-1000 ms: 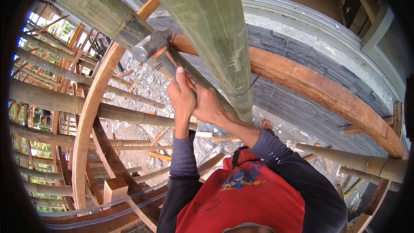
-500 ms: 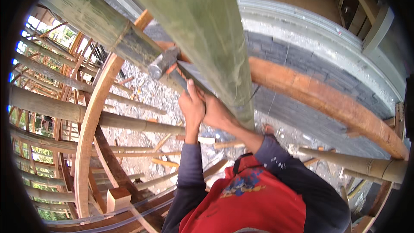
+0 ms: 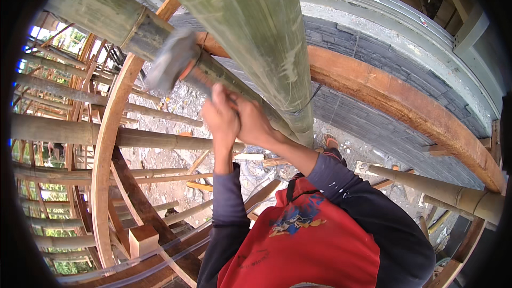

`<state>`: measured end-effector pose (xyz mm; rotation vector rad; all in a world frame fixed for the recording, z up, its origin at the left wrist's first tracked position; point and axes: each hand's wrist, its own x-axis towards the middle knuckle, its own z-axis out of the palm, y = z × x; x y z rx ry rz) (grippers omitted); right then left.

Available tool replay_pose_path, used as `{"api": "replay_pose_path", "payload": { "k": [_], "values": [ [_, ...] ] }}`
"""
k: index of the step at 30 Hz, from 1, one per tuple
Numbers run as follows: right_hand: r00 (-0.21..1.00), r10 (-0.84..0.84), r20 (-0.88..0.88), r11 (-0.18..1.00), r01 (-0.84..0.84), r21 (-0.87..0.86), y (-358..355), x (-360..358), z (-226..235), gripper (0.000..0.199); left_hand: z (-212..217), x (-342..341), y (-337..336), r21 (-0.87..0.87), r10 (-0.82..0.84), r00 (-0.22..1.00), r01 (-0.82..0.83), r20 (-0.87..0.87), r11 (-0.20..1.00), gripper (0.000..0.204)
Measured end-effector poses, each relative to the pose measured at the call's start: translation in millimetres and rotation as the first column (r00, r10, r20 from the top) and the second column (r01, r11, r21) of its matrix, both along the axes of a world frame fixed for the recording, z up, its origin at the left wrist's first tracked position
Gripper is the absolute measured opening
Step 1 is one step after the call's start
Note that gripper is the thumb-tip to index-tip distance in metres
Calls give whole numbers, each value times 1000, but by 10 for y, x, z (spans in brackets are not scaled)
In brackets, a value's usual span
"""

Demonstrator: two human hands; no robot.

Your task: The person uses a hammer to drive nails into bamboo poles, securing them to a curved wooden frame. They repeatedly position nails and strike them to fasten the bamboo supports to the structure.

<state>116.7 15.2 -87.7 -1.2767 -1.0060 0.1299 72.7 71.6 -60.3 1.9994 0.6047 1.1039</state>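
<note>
- Left hand (image 3: 220,117): your fingers were curled shut round the handle of the hammer (image 3: 173,64), just left of picture centre, with the forearm in a dark sleeve running down toward 6 o'clock.
- Right hand (image 3: 255,125): it was pressed against the left hand on its 3 o'clock side and was likewise closed on the same handle; its sleeve ran off toward 4 o'clock.
- Hammer: the grey metal head, motion-blurred, lay toward 10 o'clock from your hands; the handle, reddish near the head, ran from it down into your grip. The head stood just beside the horizontal bamboo pole (image 3: 101,10); whether it touched could not be told.
- Thick green bamboo pole (image 3: 256,32): it ran from 12 o'clock down past the right of your hands, close to the handle.
- Curved wooden beam (image 3: 405,106): it arched from the centre toward 4 o'clock, with a grey stone wall (image 3: 384,53) behind it.
- Curved wooden rib (image 3: 104,154): it swept down the 9 o'clock side, crossed by further bamboo poles.
- Red vest (image 3: 309,240): it filled the 6 o'clock edge.
</note>
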Motion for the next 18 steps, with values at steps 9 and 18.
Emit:
{"api": "replay_pose_path", "payload": {
  "k": [9,18],
  "values": [
    [991,80,104,992,-69,-102,-169,-77,235,44,432,-164,-203,-9,-34,961,38,275,999,46],
    [998,-10,62,993,2,119,-83,-48,192,31,198,-113,-120,222,-7,998,-5,55,975,38]
  ]
}}
